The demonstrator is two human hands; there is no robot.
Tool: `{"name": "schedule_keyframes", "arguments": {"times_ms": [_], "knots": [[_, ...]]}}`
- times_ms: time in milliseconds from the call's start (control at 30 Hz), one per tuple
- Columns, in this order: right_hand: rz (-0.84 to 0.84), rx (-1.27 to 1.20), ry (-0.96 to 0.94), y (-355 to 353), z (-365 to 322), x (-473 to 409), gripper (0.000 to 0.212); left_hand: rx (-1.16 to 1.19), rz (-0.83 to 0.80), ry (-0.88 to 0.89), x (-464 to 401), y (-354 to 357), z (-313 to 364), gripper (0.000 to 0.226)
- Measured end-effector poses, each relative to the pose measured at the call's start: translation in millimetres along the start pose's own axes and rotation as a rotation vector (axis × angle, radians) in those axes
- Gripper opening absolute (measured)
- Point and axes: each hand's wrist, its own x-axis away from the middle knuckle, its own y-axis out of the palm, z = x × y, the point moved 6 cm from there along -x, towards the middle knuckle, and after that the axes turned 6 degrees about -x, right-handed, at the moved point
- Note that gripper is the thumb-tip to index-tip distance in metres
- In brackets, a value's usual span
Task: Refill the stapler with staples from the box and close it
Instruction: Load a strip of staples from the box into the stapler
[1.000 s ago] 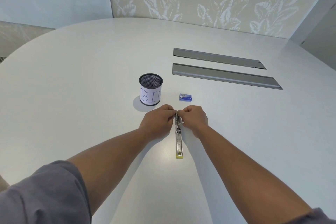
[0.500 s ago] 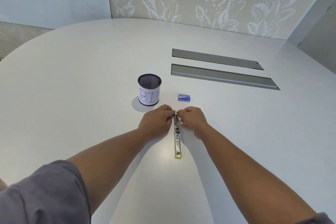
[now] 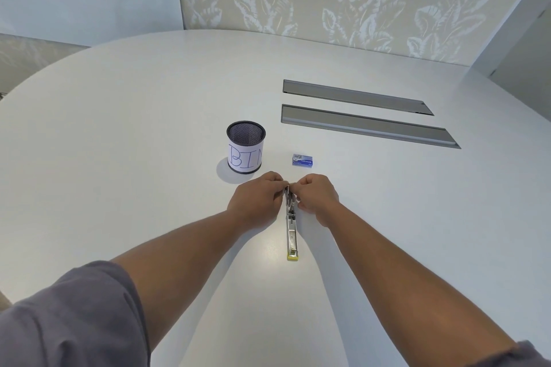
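A metal stapler (image 3: 291, 232) with a yellow near end lies lengthwise on the white table (image 3: 119, 188), its staple channel facing up. My left hand (image 3: 257, 198) and my right hand (image 3: 317, 195) meet over its far end, fingers curled and pinching that end from both sides. What sits between the fingertips is too small to tell. The small blue staple box (image 3: 302, 160) lies on the table just beyond my right hand, apart from both hands.
A black mesh cup (image 3: 245, 146) with a paper label reading BIN stands left of the staple box. Two long grey cable-slot covers (image 3: 366, 125) are set into the table at the back right. A leaf-patterned wall lies behind.
Both hands stay at the stapler's far end; the fingertips have shifted only slightly. The stapler and the box have not moved.
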Motion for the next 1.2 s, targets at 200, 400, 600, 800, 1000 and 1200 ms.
{"name": "schedule_keyframes", "arguments": {"times_ms": [200, 400, 600, 800, 1000, 1200], "knots": [[-0.087, -0.022, -0.005, 1.0, 1.6, 2.0, 0.008, -0.002, -0.001, -0.002, -0.7, 0.2, -0.6, 0.033], [-0.135, -0.098, -0.029, -0.2, 5.0, 6.5, 0.009, 0.003, 0.001, 0.000, -0.6, -0.3, 0.0, 0.033], [-0.250, -0.195, -0.080, -5.6, 6.2, 13.2, 0.009, 0.012, 0.000, 0.000, -0.3, -1.2, 0.4, 0.031], [-0.237, 0.051, -0.162, -4.6, -4.1, 10.4, 0.011, 0.009, -0.010, 0.000, 0.5, -1.4, 0.0, 0.034], [-0.267, 0.378, -0.280, -2.0, -24.0, 2.1, 0.013, 0.016, -0.011, -0.003, -0.3, -1.2, 0.1, 0.033], [-0.283, 0.472, -0.263, 4.4, -33.1, 0.7, 0.011, 0.005, -0.001, 0.008, 0.0, -1.7, 0.2, 0.033]]}}
